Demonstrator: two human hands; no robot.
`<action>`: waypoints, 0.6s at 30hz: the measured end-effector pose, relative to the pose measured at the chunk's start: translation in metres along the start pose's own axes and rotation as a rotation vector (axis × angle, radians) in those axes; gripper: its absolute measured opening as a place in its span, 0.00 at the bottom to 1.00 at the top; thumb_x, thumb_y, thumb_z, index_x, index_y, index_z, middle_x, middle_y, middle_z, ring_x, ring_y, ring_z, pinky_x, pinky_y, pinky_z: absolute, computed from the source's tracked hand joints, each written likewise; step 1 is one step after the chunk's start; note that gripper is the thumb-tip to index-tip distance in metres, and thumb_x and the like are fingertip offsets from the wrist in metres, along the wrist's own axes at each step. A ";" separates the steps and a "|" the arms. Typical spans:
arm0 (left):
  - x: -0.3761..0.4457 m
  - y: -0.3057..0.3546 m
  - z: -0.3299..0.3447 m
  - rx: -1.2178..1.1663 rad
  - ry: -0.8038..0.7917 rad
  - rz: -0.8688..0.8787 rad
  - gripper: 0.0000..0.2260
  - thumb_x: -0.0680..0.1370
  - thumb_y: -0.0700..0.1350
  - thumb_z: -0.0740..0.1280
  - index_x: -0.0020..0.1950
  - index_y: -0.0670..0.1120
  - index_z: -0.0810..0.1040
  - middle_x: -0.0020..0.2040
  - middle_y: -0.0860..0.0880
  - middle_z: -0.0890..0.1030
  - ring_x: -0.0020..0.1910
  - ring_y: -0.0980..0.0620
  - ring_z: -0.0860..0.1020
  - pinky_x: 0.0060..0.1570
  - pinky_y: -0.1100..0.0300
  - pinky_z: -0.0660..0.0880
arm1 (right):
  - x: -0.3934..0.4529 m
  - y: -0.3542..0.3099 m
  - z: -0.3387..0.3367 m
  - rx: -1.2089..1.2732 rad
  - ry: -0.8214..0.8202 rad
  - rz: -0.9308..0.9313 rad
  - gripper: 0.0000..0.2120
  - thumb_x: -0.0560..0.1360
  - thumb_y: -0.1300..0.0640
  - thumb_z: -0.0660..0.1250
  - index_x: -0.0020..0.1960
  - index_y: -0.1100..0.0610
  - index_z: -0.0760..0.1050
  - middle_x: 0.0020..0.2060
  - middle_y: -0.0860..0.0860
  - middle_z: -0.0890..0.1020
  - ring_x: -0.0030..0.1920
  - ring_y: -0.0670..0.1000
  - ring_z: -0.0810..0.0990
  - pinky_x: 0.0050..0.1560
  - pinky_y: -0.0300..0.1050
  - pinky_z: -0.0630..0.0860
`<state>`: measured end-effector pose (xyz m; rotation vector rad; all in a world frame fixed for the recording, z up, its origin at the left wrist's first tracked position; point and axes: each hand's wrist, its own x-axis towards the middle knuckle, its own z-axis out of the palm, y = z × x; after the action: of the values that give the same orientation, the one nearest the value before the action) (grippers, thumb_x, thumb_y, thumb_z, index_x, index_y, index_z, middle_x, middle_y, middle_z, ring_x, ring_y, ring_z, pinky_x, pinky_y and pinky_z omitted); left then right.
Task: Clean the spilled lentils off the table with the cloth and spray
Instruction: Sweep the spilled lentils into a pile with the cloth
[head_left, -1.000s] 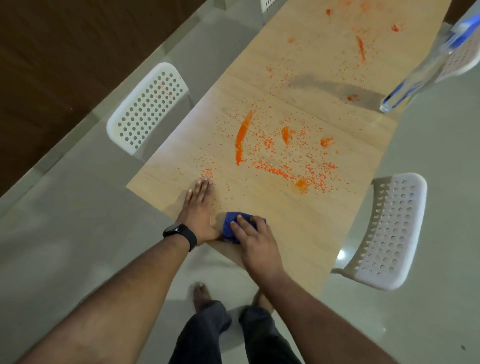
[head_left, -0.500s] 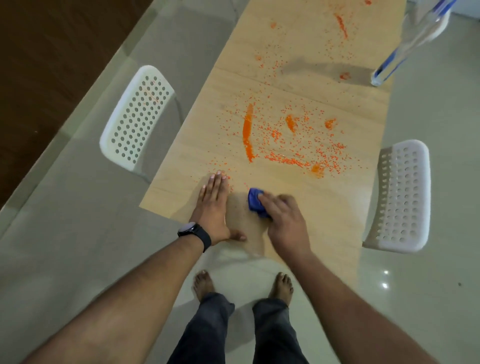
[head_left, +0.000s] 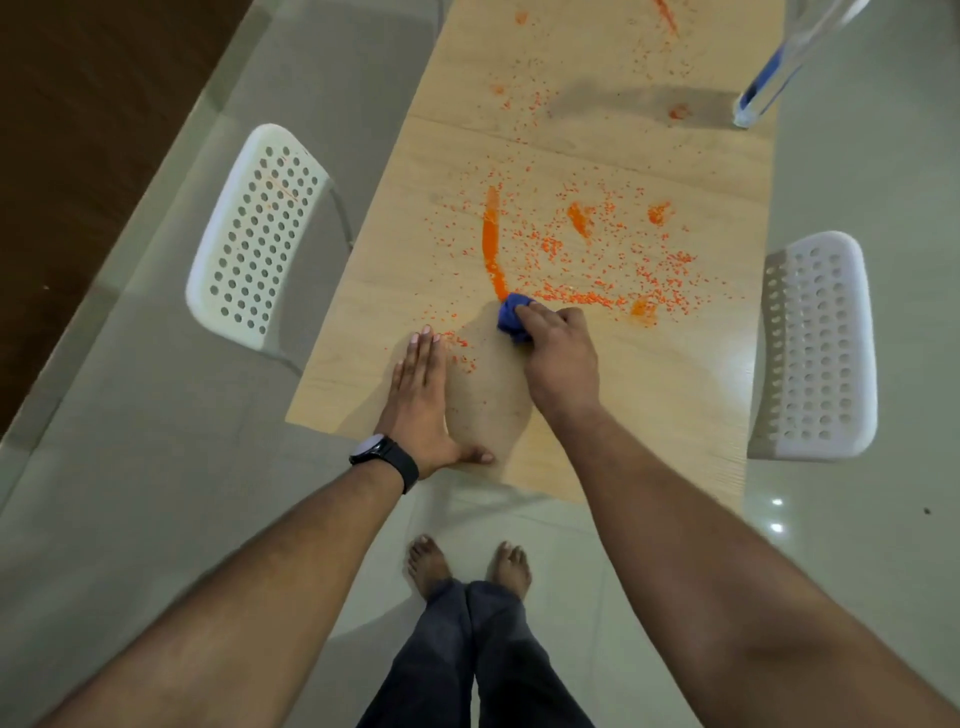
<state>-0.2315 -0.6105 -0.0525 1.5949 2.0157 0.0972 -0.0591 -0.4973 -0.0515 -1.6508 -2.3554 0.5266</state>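
Your right hand (head_left: 558, 358) grips the bunched blue cloth (head_left: 511, 316) at the centre of the frame.

Your left hand (head_left: 422, 397) lies flat, fingers straight, on the table (head_left: 649, 405) just left of it. Orange lentils (head_left: 587, 249) spread above the cloth, their curved streak ending against it. The spray bottle (head_left: 779, 62) stands at the upper right. A white chair (head_left: 260, 234) sits left, another chair (head_left: 821, 348) right.

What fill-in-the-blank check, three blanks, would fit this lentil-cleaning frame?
1. The right hand grips a bunched ____ cloth.
2. The left hand lies ____ on the table.
3. The spray bottle stands near the table's ____ edge.

Missing words: blue; flat; right
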 end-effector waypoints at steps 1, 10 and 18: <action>-0.002 -0.002 -0.002 -0.004 0.005 -0.011 0.78 0.54 0.77 0.77 0.83 0.43 0.32 0.84 0.46 0.32 0.82 0.49 0.31 0.80 0.51 0.34 | -0.001 0.000 -0.002 0.040 0.024 0.015 0.28 0.75 0.69 0.61 0.74 0.54 0.76 0.69 0.50 0.80 0.60 0.58 0.71 0.60 0.55 0.75; -0.008 -0.018 -0.012 0.010 0.011 -0.040 0.66 0.66 0.62 0.80 0.83 0.43 0.33 0.83 0.47 0.32 0.83 0.48 0.34 0.81 0.53 0.35 | -0.133 -0.013 0.032 -0.003 -0.103 -0.346 0.24 0.72 0.63 0.65 0.68 0.57 0.79 0.68 0.54 0.81 0.60 0.61 0.74 0.54 0.58 0.80; -0.004 -0.029 -0.018 -0.008 0.010 -0.057 0.77 0.54 0.76 0.78 0.84 0.45 0.33 0.84 0.49 0.32 0.82 0.51 0.33 0.79 0.55 0.35 | -0.010 -0.023 0.017 -0.103 -0.077 -0.144 0.24 0.76 0.64 0.60 0.72 0.56 0.76 0.69 0.54 0.80 0.60 0.60 0.72 0.60 0.58 0.75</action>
<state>-0.2647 -0.6173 -0.0470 1.5334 2.0644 0.0919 -0.0815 -0.5166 -0.0569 -1.5122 -2.5731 0.4559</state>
